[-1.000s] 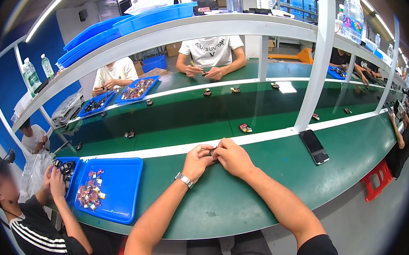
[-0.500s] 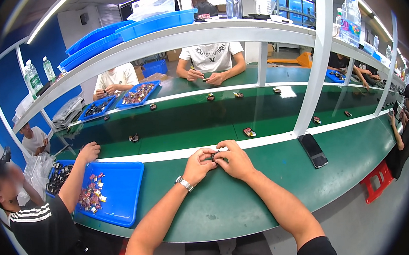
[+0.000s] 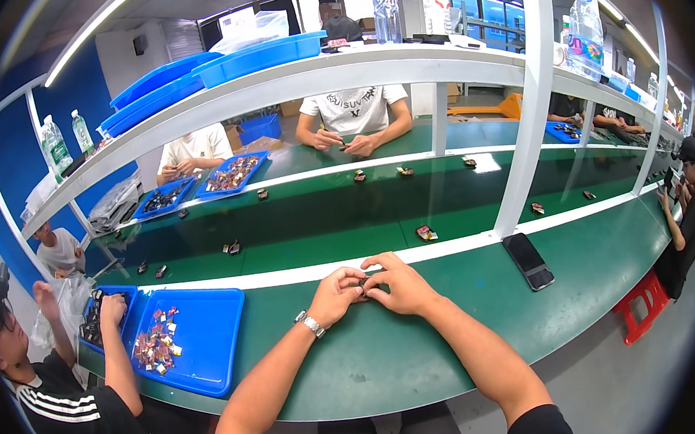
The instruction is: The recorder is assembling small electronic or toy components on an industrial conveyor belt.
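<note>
On the long green desk, left hand and right hand meet; fingers clamped together on a small dark part, steadying it from both sides.

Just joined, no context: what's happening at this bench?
A person's left hand and right hand meet over a small dark part on the green bench, working it with the fingertips. A blue tray of small parts lies to their left, a dark phone to the right. Other people sit working nearby.

bright overhead strip light, edges bend, sharp
</note>
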Demonstrator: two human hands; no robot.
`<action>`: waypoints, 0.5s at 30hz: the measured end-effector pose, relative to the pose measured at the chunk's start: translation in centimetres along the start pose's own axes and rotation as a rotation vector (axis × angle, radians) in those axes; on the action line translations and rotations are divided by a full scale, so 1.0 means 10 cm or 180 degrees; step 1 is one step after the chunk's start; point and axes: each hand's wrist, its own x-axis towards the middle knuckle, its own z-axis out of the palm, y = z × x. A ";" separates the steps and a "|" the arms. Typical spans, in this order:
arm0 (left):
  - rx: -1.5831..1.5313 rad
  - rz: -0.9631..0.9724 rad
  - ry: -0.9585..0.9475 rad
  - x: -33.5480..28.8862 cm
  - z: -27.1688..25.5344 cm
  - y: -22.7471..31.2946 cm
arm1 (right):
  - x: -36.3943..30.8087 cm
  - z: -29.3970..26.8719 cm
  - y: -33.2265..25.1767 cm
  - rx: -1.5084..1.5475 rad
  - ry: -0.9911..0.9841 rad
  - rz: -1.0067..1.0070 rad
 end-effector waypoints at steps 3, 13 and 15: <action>-0.0105 -0.0049 0.0067 0.01 0.05 0.02 | -0.02 0.01 0.01 0.0145 -0.0024 0.0101; -0.0069 0.0007 0.0303 0.00 0.10 0.00 | -0.02 0.17 -0.07 -0.0258 0.0647 0.0058; -0.0079 -0.0019 0.0301 0.00 0.09 0.00 | -0.03 0.20 -0.05 -0.0241 0.0638 0.0081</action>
